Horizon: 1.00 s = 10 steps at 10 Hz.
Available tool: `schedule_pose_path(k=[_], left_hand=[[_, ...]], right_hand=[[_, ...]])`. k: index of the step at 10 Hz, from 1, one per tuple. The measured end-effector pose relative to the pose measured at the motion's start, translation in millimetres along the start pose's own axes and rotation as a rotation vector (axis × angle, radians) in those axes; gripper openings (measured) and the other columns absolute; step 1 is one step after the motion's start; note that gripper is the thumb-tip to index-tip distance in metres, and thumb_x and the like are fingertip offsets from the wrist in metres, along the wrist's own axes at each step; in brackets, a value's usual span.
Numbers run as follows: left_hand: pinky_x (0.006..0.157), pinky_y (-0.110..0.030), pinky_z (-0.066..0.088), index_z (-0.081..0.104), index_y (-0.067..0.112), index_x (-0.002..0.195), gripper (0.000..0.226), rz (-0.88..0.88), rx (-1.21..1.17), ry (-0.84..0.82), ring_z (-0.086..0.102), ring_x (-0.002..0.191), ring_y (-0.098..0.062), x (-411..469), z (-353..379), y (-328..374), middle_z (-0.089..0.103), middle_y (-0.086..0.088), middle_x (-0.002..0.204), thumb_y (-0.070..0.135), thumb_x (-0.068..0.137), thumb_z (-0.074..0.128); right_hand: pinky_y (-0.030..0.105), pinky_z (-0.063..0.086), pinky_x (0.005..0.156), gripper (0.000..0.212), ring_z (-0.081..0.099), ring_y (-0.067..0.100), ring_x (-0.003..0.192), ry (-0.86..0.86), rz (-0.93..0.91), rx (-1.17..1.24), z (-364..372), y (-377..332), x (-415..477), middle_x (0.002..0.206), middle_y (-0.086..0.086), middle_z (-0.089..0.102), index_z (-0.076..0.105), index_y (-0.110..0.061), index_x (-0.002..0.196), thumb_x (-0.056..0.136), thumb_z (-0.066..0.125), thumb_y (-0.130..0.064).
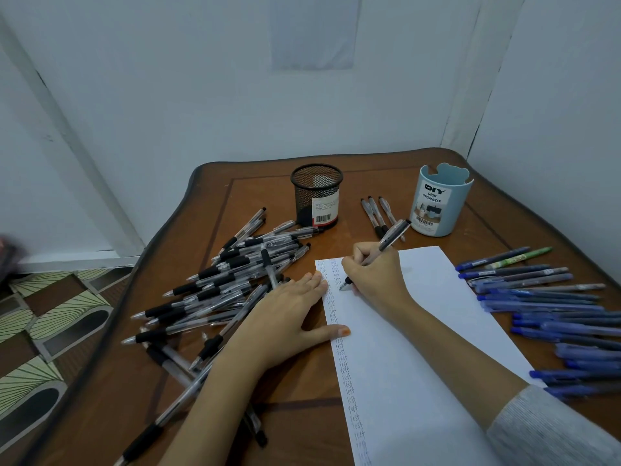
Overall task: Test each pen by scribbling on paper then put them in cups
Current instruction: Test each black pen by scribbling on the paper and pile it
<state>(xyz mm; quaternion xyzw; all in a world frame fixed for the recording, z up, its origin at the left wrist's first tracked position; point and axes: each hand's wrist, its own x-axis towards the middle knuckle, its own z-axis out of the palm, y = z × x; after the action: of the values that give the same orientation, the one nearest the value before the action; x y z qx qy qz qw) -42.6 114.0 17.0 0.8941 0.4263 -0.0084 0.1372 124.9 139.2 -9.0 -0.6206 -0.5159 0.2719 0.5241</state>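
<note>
Writing item: 1 black-grip pen (391,237), centre of the frame, barrel slanting up and right. The right hand (373,275) grasps it in a writing pinch, tip down on the paper (437,314) near the sheet's upper left corner.

- Column of "test" words (343,359): runs down the paper's left margin. The tip sits just right of its top, apparently starting a 2nd column.
- Left hand (285,314): lies flat and released, with straight fingers and thumb pressing the paper's left edge. This is likely to stop the sheet sliding under the strokes.
- Black pen pile (228,274): loose heap at left of the frame, close to the left hand, probably the untested stock.
- Blue pens (544,304): rows along the right edge of the frame, with 1 green pen (524,257) among them.
- 3 pens (378,213): lie side by side in the upper centre, between the cups.
- Mesh cup (316,195) and blue cup (440,203): stand upright beyond the paper. No pen shows above either rim, so the sorting looks barely begun.
- Table (302,415): brown wood, carries everything listed.
</note>
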Motion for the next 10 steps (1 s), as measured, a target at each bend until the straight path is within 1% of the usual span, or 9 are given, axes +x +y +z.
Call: schedule_pose_path(k=[2, 3, 4, 6, 8, 9, 10], left_hand=[[0.116, -0.024, 0.005, 0.012, 0.025, 0.153, 0.087, 0.0, -0.003, -0.007, 0.006, 0.146, -0.005, 0.9, 0.7, -0.8, 0.007, 0.008, 0.16, 0.071, 0.084, 0.038], [0.115, -0.023, 0.005, 0.013, 0.024, 0.153, 0.087, 0.003, -0.005, -0.003, 0.007, 0.146, -0.006, 0.7, 1.3, -0.9, 0.007, 0.008, 0.16, 0.07, 0.084, 0.038], [0.115, -0.023, 0.005, 0.013, 0.024, 0.153, 0.087, 0.002, -0.004, -0.003, 0.007, 0.146, -0.006, 1.3, 1.3, -0.8, 0.007, 0.008, 0.16, 0.071, 0.084, 0.038], [0.115, -0.023, 0.005, 0.014, 0.024, 0.153, 0.086, 0.003, -0.006, -0.007, 0.007, 0.146, -0.006, 1.2, 0.5, -0.7, 0.007, 0.008, 0.16, 0.07, 0.084, 0.038], [0.116, -0.024, 0.006, 0.013, 0.024, 0.153, 0.085, 0.002, 0.0, -0.015, 0.007, 0.146, -0.006, 1.0, 0.3, 0.1, 0.007, 0.008, 0.16, 0.069, 0.085, 0.038], [0.117, -0.026, 0.007, 0.014, 0.024, 0.153, 0.086, 0.006, -0.002, -0.01, 0.007, 0.146, -0.006, 1.0, 0.2, -0.2, 0.008, 0.008, 0.16, 0.07, 0.084, 0.038], [0.118, -0.027, 0.008, 0.014, 0.024, 0.153, 0.086, 0.007, -0.001, -0.007, 0.007, 0.146, -0.006, 0.7, 0.4, 0.2, 0.008, 0.008, 0.16, 0.07, 0.084, 0.037]], right_hand=[[0.019, 0.043, 0.041, 0.039, 0.048, 0.008, 0.038, -0.035, -0.015, 0.017, 0.0, 0.7, 0.1, 0.05, 0.002, 0.043, 0.044, -0.009, 0.051, 0.083, 0.061, 0.003], [0.017, 0.043, 0.041, 0.038, 0.047, 0.009, 0.04, -0.022, -0.015, 0.011, 0.4, -0.3, 0.6, 0.051, 0.004, 0.043, 0.044, -0.008, 0.052, 0.083, 0.06, 0.005], [0.013, 0.039, 0.039, 0.041, 0.047, 0.006, 0.037, -0.037, 0.007, -0.001, 0.0, -1.7, 0.0, 0.051, 0.003, 0.042, 0.042, -0.01, 0.05, 0.084, 0.06, 0.004], [0.018, 0.042, 0.041, 0.039, 0.047, 0.006, 0.038, -0.011, -0.003, 0.019, -0.4, -1.2, -0.2, 0.05, 0.002, 0.043, 0.044, -0.01, 0.052, 0.084, 0.061, 0.004], [0.014, 0.04, 0.041, 0.039, 0.048, 0.011, 0.044, -0.015, 0.011, -0.011, -0.7, -2.8, -0.4, 0.052, 0.003, 0.044, 0.045, -0.012, 0.052, 0.085, 0.061, 0.002], [0.017, 0.044, 0.042, 0.036, 0.05, 0.013, 0.043, 0.024, 0.003, 0.004, -1.8, -1.1, 0.2, 0.052, 0.003, 0.046, 0.047, -0.009, 0.054, 0.085, 0.062, 0.001], [0.017, 0.042, 0.04, 0.038, 0.047, 0.009, 0.039, 0.011, 0.007, 0.012, -1.9, 0.1, 0.7, 0.05, 0.003, 0.044, 0.046, -0.01, 0.051, 0.084, 0.062, 0.004]])
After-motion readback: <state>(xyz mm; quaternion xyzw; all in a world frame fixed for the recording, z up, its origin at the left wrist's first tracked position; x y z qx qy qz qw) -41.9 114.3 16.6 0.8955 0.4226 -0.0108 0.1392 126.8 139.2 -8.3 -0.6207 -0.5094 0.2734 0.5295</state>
